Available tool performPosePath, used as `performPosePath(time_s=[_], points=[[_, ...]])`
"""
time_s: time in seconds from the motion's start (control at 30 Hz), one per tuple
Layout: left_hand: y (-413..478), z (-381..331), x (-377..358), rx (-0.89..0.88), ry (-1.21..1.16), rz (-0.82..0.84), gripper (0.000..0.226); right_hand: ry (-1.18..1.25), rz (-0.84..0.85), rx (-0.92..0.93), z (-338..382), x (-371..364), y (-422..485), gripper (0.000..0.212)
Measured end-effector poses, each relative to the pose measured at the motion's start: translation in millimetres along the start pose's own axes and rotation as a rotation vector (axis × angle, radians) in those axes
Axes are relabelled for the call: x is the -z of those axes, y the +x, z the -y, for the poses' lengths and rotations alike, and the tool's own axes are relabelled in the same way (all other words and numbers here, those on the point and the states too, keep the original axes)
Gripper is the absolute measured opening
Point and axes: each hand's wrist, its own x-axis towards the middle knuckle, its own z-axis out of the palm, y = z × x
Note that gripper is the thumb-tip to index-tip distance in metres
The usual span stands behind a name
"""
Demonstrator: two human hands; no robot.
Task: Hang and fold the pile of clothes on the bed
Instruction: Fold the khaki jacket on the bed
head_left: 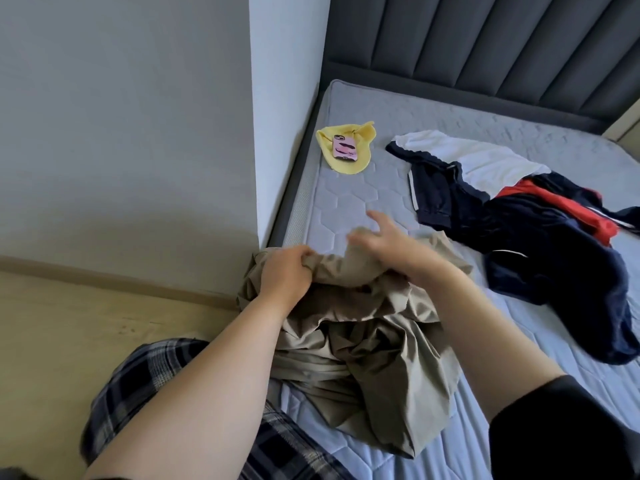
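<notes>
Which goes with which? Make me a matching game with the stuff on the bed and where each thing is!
Things
1. phone
2. yellow cloth
3. tan garment
4. dark blue clothes

Places
A. bunched in the left hand
B. heaped on the right side of the mattress
C. lying on top of the yellow cloth
D. under the phone, near the wall

Pairs: 1-C, 2-D, 3-A, 4-B

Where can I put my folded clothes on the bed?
Bare mattress lies between the yellow cloth and the dark clothes pile, and along the headboard. The near left corner is crowded by the beige garment.
</notes>
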Motion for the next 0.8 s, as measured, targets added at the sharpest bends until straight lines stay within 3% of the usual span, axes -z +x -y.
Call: performPosePath(time_s=[0.03,0.07,0.1,0.13,0.17,0.2,0.37,0.57,0.7,0.8], points=[[-0.2,-6.7,4.4,-0.017,-0.020,-0.088,0.036,-0.349,-0.001,0.076,-3.4,-5.1,0.0,0.089],[-1.0,-16.5,10.7,-0.035,-0.045,-0.146,0.035,-0.635,0.011,0.173,-8.3,-12.4,0.3,0.092],[-0.5,-25.8,17.2,-0.053,-0.068,-0.184,0.033,-0.818,0.017,0.252,-10.8,-18.6,-0.2,0.074],[0.8,-34.5,25.2,-0.063,-0.085,-0.195,0.031,-0.884,-0.006,0.267,-10.2,-22.2,-0.9,0.043],[1.7,-42.0,34.0,-0.067,-0.085,-0.196,0.030,-0.884,-0.074,0.244,-5.6,-24.6,-1.5,0.017],[3.5,-48.7,44.0,-0.071,-0.066,-0.185,0.029,-0.868,-0.171,0.209,0.2,-23.3,0.3,0.004],[20.0,-96.7,99.5,-0.167,0.297,-0.078,0.007,-0.556,-0.566,0.278,70.2,5.0,1.0,0.008],[62.0,-174.8,196.6,0.025,0.465,-0.241,0.005,0.038,-0.661,0.543,193.0,65.1,-31.9,0.030],[80.5,-242.7,269.8,0.112,0.251,-0.369,0.008,0.460,-0.701,0.710,283.9,117.5,-63.2,0.036],[87.7,-295.1,321.9,-0.044,-0.046,-0.668,0.011,0.620,-0.838,0.909,348.6,155.2,-93.2,0.042]])
